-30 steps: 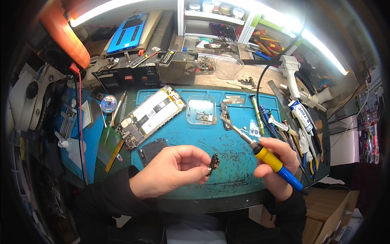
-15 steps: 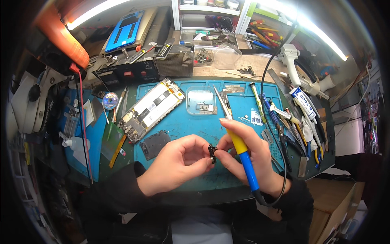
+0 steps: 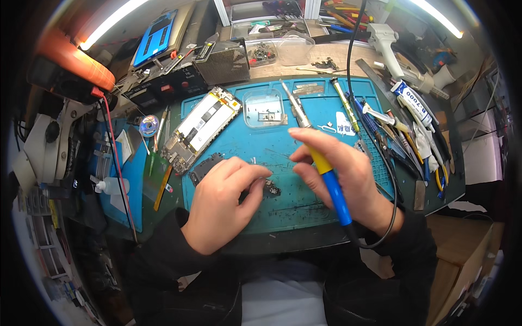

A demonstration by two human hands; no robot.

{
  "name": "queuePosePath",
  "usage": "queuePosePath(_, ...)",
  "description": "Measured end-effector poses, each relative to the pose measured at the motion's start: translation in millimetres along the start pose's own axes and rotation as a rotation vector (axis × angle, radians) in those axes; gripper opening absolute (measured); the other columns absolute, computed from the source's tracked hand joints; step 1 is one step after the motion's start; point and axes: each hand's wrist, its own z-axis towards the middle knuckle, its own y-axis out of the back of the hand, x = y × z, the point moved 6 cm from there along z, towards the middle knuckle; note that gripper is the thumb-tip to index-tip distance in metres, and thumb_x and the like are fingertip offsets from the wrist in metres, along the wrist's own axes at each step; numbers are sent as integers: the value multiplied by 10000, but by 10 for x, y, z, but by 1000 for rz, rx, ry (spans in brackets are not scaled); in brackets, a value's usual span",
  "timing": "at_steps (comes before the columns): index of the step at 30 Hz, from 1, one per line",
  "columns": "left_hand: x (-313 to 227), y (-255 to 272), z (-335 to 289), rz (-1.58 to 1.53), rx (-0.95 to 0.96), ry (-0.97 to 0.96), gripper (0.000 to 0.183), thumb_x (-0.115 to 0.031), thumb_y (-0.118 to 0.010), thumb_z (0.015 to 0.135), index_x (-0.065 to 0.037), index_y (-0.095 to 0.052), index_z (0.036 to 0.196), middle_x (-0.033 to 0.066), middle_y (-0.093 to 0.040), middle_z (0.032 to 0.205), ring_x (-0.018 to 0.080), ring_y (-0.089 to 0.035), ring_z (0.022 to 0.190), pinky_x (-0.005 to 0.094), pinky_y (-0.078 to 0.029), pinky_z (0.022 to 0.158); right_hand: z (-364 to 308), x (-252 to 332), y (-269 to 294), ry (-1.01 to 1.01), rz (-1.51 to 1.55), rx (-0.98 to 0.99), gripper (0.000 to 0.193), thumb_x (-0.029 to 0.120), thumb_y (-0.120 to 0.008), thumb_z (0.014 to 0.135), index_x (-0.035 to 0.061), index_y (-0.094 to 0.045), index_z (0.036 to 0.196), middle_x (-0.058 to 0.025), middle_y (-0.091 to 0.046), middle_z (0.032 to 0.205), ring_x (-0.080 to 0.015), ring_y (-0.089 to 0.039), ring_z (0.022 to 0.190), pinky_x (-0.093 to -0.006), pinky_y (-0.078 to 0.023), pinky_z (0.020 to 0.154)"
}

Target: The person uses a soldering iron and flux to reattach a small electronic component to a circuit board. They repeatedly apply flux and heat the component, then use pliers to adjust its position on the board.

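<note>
My left hand (image 3: 225, 204) is over the near middle of the blue mat, its thumb and forefinger drawn together at a small black phone part (image 3: 273, 189). The part shows just beyond the fingertips, low over the mat; the grip itself is partly hidden. In my right hand (image 3: 350, 168) lies a soldering iron (image 3: 336, 195) with a yellow and blue handle, its metal tip pointing away from me. My right thumb and forefinger are apart in front. Beside my left hand lies a dark plastic cover (image 3: 205, 167), partly covered by it.
An opened phone (image 3: 202, 129) lies at the mat's left. Behind the hands stands a clear plastic tray (image 3: 263, 108) with small parts. Pliers and other tools crowd the right, with a glue tube (image 3: 412, 103). A solder spool (image 3: 148, 126) sits at left. The iron's cable (image 3: 350, 54) hangs from above.
My hands have moved apart; the right one no longer touches the black part. The part is lower, near the mat, by my left fingertips. The whole view has shifted somewhat.
</note>
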Motion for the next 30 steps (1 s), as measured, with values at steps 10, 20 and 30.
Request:
queuePosePath(10, -229, 43, -336, 319, -146, -230, 351, -2, -810, 732, 4, -706, 1066, 107, -666, 1011, 300, -643, 898, 382, -523, 750, -306, 395, 533, 12, -41, 12, 603, 464, -711, 934, -30, -677, 1277, -115, -661, 834, -187, -616, 671, -295, -500, 603)
queuePosePath(20, -124, -80, -431, 350, -124, -327, 386, -42, -692, 748, -12, -719, 1132, 72, -668, 1096, 228, -645, 945, 344, -519, 776, -550, 118, 370, -235, 161, 73, 361, 235, -659, 959, -38, -685, 1193, -159, -740, 955, -236, -663, 721, -323, -523, 653)
queuePosePath(30, -201, -77, -411, 420, -106, -330, 329, -27, -705, 743, 2, -740, 1069, 106, -676, 1073, 223, -661, 907, 322, -533, 710, -498, 122, 320, -74, 72, 106, 356, 257, -678, 949, -44, -711, 1137, -162, -743, 917, -227, -661, 688, -305, -524, 598)
